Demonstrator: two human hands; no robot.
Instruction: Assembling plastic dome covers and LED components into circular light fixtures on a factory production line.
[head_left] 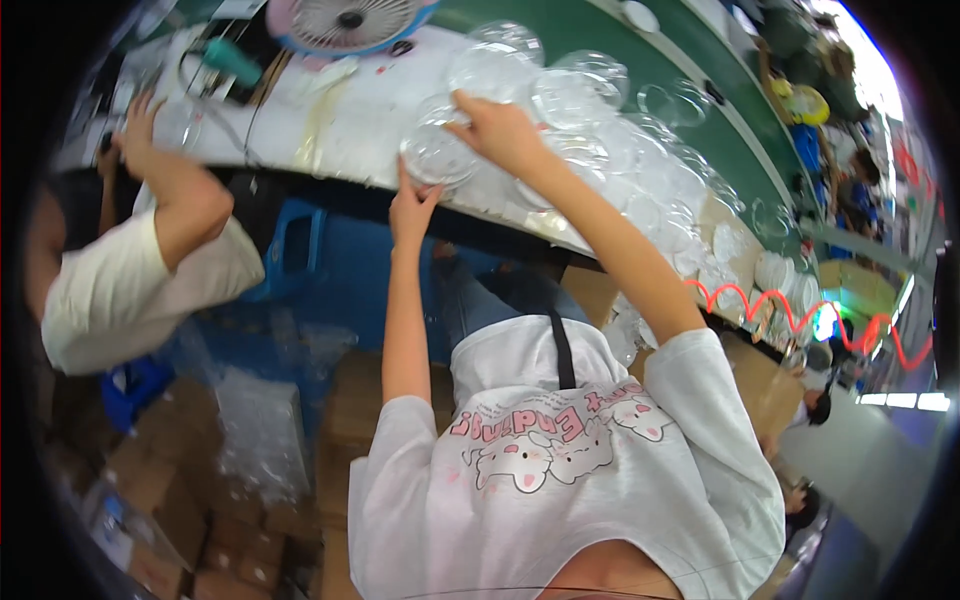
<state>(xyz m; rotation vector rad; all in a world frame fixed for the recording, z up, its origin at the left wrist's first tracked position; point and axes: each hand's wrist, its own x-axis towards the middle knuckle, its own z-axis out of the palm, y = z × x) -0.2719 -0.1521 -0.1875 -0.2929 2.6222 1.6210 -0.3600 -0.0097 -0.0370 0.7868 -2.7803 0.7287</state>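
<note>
At the frame's upper centre, the left hand (412, 208) steadies a clear round plastic lid (437, 155) with loosely curled fingers; the right hand (497, 130) presses flat on top, best kept level.

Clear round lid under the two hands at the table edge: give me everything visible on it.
The clear lid is a round, shallow dome of thin transparent plastic with a ringed rim, glossy with glare. It lies flat at the near edge of the white table, beside a heap of similar lids. The left hand touches its lower rim; the right hand rests on its upper right.
</note>
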